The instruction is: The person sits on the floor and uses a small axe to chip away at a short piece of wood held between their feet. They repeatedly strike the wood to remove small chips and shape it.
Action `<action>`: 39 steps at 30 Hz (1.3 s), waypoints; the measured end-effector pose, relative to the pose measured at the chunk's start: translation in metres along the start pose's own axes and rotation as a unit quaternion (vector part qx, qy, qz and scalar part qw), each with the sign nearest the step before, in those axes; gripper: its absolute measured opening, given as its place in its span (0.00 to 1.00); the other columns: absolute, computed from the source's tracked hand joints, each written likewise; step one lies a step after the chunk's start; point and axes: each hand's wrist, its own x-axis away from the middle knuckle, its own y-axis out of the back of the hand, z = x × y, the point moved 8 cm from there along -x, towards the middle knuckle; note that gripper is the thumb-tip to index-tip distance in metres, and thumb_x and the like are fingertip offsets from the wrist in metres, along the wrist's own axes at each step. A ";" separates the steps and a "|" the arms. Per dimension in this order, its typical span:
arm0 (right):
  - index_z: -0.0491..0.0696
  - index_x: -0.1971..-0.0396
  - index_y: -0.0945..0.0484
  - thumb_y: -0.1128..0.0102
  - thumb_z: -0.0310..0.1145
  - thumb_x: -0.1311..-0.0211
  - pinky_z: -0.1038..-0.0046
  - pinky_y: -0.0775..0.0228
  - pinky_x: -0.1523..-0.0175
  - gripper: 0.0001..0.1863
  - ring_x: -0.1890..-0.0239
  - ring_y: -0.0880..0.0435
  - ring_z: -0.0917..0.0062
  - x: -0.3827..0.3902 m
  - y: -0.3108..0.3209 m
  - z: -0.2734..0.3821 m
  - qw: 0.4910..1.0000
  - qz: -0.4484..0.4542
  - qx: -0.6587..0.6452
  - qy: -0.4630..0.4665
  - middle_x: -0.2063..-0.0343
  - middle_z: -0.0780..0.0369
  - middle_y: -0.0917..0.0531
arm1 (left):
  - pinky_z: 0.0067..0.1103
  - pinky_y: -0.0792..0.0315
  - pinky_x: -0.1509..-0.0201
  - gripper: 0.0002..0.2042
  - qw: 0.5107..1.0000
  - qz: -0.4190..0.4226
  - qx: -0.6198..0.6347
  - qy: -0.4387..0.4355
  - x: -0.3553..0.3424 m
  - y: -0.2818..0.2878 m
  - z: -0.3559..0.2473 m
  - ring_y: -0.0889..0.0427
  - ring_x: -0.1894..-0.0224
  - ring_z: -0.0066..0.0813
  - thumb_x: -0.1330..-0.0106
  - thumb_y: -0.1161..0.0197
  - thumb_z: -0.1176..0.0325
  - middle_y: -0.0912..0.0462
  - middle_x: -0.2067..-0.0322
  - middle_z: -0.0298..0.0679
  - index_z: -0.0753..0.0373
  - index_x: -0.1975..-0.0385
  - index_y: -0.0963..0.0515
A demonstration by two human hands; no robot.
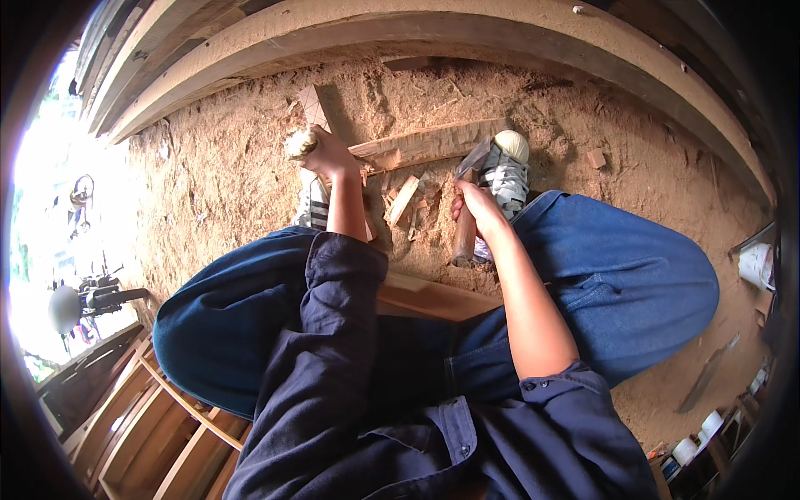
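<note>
My left hand (332,156) is closed round a short piece of wood (298,145) with a rough, pale rounded end. Just beyond it lies a flat wooden block (313,110) with crossed lines on its face. My right hand (478,207) grips a wooden-handled bladed tool (464,237); its dark metal blade points away from me, beside my right shoe (505,177). The exact kind of blade is unclear. A long split wooden piece (433,145) lies between the two hands, its far side toward the beams. Nearer to me, a pale wood chip (403,200) rests on the ground.
Long timber beams (467,29) curve across the far side. Sawdust and shavings cover the ground (225,167). A board (437,297) lies between my legs. Stacked planks (158,433) stand at lower left, a bicycle (81,193) at far left, and a white container (757,265) at right.
</note>
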 end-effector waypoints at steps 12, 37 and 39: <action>0.43 0.70 0.30 0.47 0.37 0.36 0.75 0.31 0.80 0.11 0.86 0.29 0.79 -0.001 0.007 -0.001 0.999 -0.012 0.033 -0.001 0.87 0.66 0.30 | 0.31 0.22 0.71 0.18 0.984 -0.022 0.150 -0.091 0.000 0.025 -0.035 0.17 0.71 0.44 0.39 0.38 0.62 0.19 0.71 0.56 0.78 0.69 0.26; 0.44 0.75 0.30 0.45 0.38 0.37 0.74 0.30 0.78 0.13 0.84 0.27 0.77 -0.001 0.005 -0.001 1.000 -0.014 0.013 0.005 0.86 0.63 0.29 | 0.32 0.24 0.56 0.26 0.907 0.332 -0.197 -0.168 -0.040 -0.035 0.027 0.17 0.62 0.46 0.53 0.33 0.53 0.18 0.67 0.57 0.73 0.65 0.20; 0.44 0.76 0.31 0.44 0.38 0.37 0.74 0.31 0.78 0.14 0.84 0.27 0.77 -0.001 0.005 -0.003 1.000 -0.012 0.019 -0.001 0.87 0.64 0.29 | 0.29 0.23 0.58 0.26 0.881 0.324 -0.234 -0.253 -0.031 -0.039 0.017 0.16 0.65 0.39 0.49 0.35 0.51 0.17 0.68 0.52 0.71 0.60 0.21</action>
